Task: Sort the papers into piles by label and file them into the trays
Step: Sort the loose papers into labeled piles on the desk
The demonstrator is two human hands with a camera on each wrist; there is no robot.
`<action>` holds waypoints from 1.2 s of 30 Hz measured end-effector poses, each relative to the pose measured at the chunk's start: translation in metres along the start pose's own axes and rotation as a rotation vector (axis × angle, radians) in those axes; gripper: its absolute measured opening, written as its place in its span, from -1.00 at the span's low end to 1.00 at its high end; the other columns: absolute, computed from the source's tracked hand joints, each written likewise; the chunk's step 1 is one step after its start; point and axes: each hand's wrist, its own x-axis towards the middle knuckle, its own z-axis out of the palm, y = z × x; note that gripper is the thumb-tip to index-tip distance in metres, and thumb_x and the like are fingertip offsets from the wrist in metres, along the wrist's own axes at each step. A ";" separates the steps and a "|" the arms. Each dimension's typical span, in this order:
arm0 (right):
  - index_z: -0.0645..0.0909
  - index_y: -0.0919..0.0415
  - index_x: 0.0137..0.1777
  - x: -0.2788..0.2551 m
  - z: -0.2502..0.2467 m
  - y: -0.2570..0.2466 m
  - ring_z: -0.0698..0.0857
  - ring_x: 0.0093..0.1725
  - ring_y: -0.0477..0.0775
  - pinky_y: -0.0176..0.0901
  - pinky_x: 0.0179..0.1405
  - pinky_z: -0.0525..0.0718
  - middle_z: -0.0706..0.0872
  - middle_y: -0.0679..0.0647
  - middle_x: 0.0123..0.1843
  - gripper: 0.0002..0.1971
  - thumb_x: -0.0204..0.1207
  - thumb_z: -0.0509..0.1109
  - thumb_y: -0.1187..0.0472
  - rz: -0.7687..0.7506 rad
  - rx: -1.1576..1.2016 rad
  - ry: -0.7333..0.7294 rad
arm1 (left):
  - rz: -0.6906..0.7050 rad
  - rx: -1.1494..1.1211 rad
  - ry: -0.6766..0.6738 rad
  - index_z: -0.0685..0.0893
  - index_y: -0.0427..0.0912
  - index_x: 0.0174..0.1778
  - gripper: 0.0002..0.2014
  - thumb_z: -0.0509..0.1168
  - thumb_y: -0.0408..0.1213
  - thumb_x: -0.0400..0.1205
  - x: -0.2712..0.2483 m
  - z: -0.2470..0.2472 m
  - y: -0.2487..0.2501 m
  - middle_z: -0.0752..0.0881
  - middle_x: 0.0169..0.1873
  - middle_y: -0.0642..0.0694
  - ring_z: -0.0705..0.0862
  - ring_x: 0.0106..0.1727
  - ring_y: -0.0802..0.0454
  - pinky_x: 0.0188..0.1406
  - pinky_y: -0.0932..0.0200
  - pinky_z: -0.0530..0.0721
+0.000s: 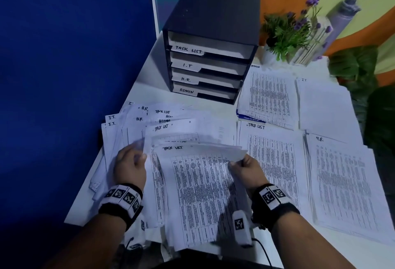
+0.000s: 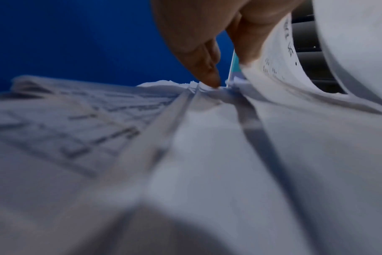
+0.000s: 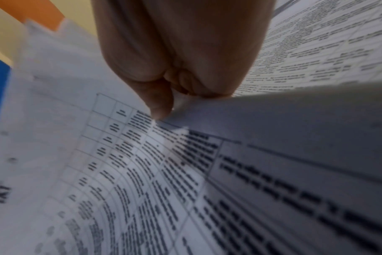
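Observation:
A loose fan of unsorted papers [image 1: 136, 123] covers the table's left half, marked I.T., H.R., ADMIN and TASK LIST. On top lies a printed sheet marked TASK LIST [image 1: 198, 183]. My right hand [image 1: 235, 163] pinches that sheet's right edge, which bends upward; the right wrist view shows the thumb and finger [image 3: 161, 107] closed on the sheet [image 3: 142, 172]. My left hand [image 1: 141, 153] grips the left edge of the upper sheets, and a sheet [image 2: 279, 57] curls against its thumb. Behind stands a black tray unit [image 1: 211, 12] labelled TASK LIST, I.T, H.R., ADMIN.
Sorted piles lie on the right: ADMIN [image 1: 269, 95], IT [image 1: 324, 108], TASK LIST [image 1: 277, 162], H.R. [image 1: 344, 187]. A potted plant [image 1: 288, 33] and a rolled item [image 1: 344, 14] stand at the back right. A blue wall [image 1: 64, 55] bounds the left. A small white device [image 1: 240, 228] with a cable hangs below my right wrist.

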 end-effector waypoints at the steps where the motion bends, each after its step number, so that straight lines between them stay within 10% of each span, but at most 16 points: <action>1: 0.69 0.02 -0.18 -0.001 0.002 -0.003 0.40 -0.44 -0.02 -0.24 -0.46 0.42 0.50 0.02 -0.47 -0.68 0.55 0.26 0.47 -0.011 0.012 -0.026 | -0.029 -0.017 0.001 0.68 -0.27 -0.06 -0.96 0.34 -0.38 0.64 -0.001 0.000 0.002 0.71 0.09 -0.18 0.66 0.05 -0.11 0.09 0.15 0.55; 6: 0.65 0.06 -0.11 -0.002 0.009 -0.011 0.46 -0.46 -0.14 -0.37 -0.48 0.47 0.59 -0.15 -0.51 -0.73 0.58 0.26 0.46 -0.032 0.073 -0.091 | -0.164 -0.255 -0.115 0.61 -0.19 -0.07 -0.83 0.26 -0.56 0.60 -0.008 0.005 0.009 0.73 -0.26 -0.11 0.66 -0.19 -0.12 -0.25 0.22 0.63; 13: 0.50 0.01 0.18 0.010 0.010 -0.003 0.52 -0.42 -0.02 -0.22 -0.49 0.56 0.56 0.07 -0.30 -0.58 0.46 0.29 0.52 -0.036 0.031 0.146 | -0.196 -0.298 -0.327 0.67 -0.14 0.11 -0.69 0.04 -0.13 0.80 -0.020 0.009 0.027 0.79 -0.08 -0.12 0.75 -0.04 -0.10 -0.08 0.10 0.66; 17: 0.39 -0.41 0.27 0.012 0.005 -0.008 0.63 -0.04 0.10 -0.04 -0.05 0.71 0.59 0.07 0.05 -0.38 0.52 0.34 0.41 -0.089 0.063 0.151 | -0.136 -0.148 -0.465 0.49 -0.13 0.39 -0.69 0.23 -0.24 0.72 -0.024 0.021 0.033 0.71 0.11 -0.02 0.67 0.20 -0.05 0.24 0.02 0.62; 21: 0.39 -0.02 0.37 0.002 0.004 -0.047 0.68 0.04 -0.07 0.11 0.08 0.74 0.65 0.00 0.12 -0.52 0.55 0.33 0.45 -0.392 0.011 0.250 | -0.045 -0.179 -0.299 0.40 -0.03 0.36 -0.70 0.12 -0.39 0.72 -0.020 0.028 0.072 0.65 0.15 -0.07 0.63 0.14 -0.06 0.16 0.06 0.56; 26: 0.24 -0.15 0.42 -0.023 0.013 -0.090 0.59 0.21 -0.20 -0.07 0.12 0.69 0.50 -0.17 0.30 -0.45 0.56 0.32 0.35 -0.859 0.030 0.304 | 0.261 -0.363 -0.002 0.28 0.02 0.25 -0.85 0.05 -0.21 0.78 -0.032 0.006 0.142 0.64 -0.10 0.08 0.62 -0.23 0.35 -0.26 0.40 0.58; 29: 0.20 0.04 0.40 -0.029 0.019 -0.077 0.60 0.05 -0.44 -0.28 -0.04 0.71 0.50 -0.31 0.17 -0.47 0.56 0.33 0.42 -0.814 -0.029 0.263 | 0.265 -0.396 0.011 0.26 -0.03 0.29 -0.69 0.05 0.04 0.73 -0.040 0.007 0.135 0.69 0.04 -0.16 0.71 -0.07 0.03 -0.10 0.10 0.73; 32: 0.22 -0.12 0.33 -0.030 0.025 -0.049 0.65 -0.08 -0.33 0.15 -0.11 0.74 0.56 -0.47 0.09 -0.60 0.62 0.27 0.21 -0.673 -0.178 0.220 | 0.100 -0.331 -0.102 0.24 0.05 0.27 -0.76 0.13 -0.12 0.75 -0.043 0.022 0.110 0.60 0.21 -0.06 0.61 0.23 -0.11 0.29 -0.04 0.59; 36: 0.34 -0.15 0.11 -0.018 0.008 -0.045 0.73 -0.20 0.09 0.29 -0.26 0.72 0.67 0.01 -0.13 -0.72 0.64 0.27 0.29 -0.505 -0.180 0.323 | -0.017 -0.194 -0.252 0.24 -0.13 0.56 -0.58 0.10 -0.24 0.77 -0.051 0.038 0.103 0.49 0.28 0.05 0.49 0.36 -0.01 0.31 0.19 0.35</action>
